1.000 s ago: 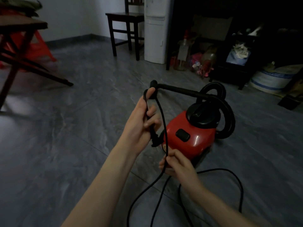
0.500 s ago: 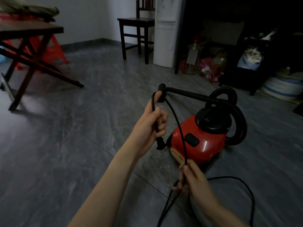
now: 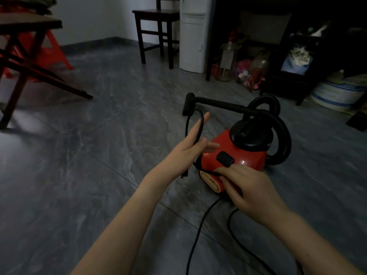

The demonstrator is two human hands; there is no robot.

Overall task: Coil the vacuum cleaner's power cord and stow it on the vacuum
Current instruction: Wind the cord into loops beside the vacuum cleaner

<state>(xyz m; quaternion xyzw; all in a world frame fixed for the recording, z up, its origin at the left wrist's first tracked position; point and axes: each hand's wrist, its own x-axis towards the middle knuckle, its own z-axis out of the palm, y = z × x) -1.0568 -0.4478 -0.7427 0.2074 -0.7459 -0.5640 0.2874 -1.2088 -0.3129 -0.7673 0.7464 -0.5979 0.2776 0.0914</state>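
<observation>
Power cord (image 3: 201, 124), black, runs in a loop over the left hand (image 3: 188, 150), down past the palm, w/ the plug end hanging just below the wrist. From there it crosses to the right hand (image 3: 245, 187) at the front of the vacuum (image 3: 234, 157), then two strands trail down onto the grey floor (image 3: 89, 175) toward the bottom edge of the view.

Left hand: fingers spread wide and nearly straight, palm turned inward; cord loop draped across them, not clenched. Right hand: fingertips narrow, pinched on the cord right at the vacuum's lower front, touching the red body near its black switch (image 3: 224, 158).

Vacuum sits on the floor, red body w/ black top, ribbed black hose (image 3: 282, 133) curling round its right side, rigid black wand (image 3: 218, 104) sticking out to the left at about the left hand's fingertip height.

Bkgd: dark wooden chair (image 3: 156, 26), white cabinet (image 3: 193, 34) beside it, wooden table leg frame (image 3: 21, 62) at left, cluttered dark shelf area at right.
</observation>
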